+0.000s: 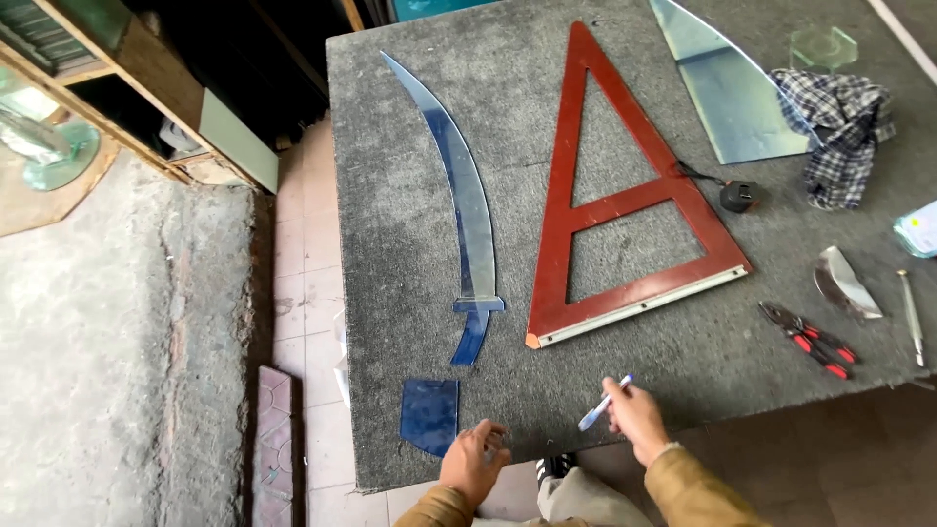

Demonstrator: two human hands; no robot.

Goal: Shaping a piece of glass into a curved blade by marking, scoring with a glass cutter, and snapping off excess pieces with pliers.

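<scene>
From the head view I start at the left, where the small blue glass offcut (429,415) lies flat on the grey felt table (390,195), near its front edge. My left hand (473,464) rests just right of that piece, fingers curled down at the table edge; I cannot tell whether they pinch anything, and I see nothing gripped. Above the offcut, a short way off, lies the sword-shaped glass piece (467,210). Its long axis runs away from me, handle end nearest my hands and the curved tip far up the table, leaning left. It sits straight ahead of the left hand, so that hand is the nearer of the two.

Next comes the red wooden triangle square (625,210), flat, well apart from the sword shape, its metal-edged base towards me. My right hand (636,420) hovers below that base, closed on a blue marker pen (602,404) whose tip points left and down. The two hands are apart.

Further right lie a tape measure (737,196), a glass sheet (727,93), a checked cloth (839,137), red-handled pliers (808,339), a curved glass scrap (845,283) and a glass cutter (910,317). I see no containers on the table.
</scene>
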